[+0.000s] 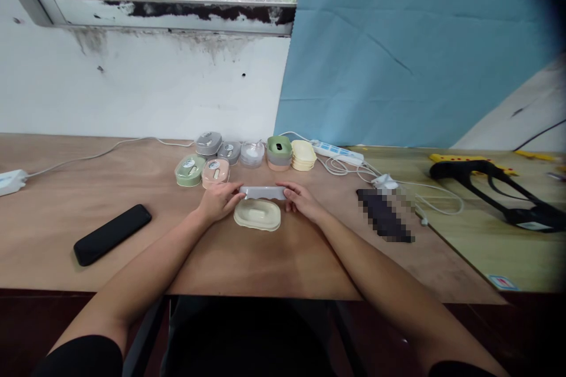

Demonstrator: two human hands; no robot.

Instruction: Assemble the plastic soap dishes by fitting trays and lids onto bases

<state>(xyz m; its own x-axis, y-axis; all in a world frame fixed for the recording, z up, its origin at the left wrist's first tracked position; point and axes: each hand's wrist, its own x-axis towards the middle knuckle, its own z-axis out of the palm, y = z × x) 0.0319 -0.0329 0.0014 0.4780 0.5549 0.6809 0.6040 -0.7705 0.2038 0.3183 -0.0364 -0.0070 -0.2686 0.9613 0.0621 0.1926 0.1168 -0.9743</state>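
Both my hands grip a flat grey lid-like piece (262, 192), held level just above the table. My left hand (217, 199) pinches its left end and my right hand (299, 198) pinches its right end. Directly in front of it, toward me, a cream oval soap-box tray (257, 215) lies on the wooden table (177, 235), between my two hands.
Behind my hands stand several soap boxes: green (190, 169), pink (216, 172), grey (209, 143), clear (252, 154), a green-topped stack (279, 152) and cream lids (303, 155). A black phone (112, 234) lies left. A power strip (338, 153), cables, a blurred dark object (384, 215) and a black frame (495, 191) are right.
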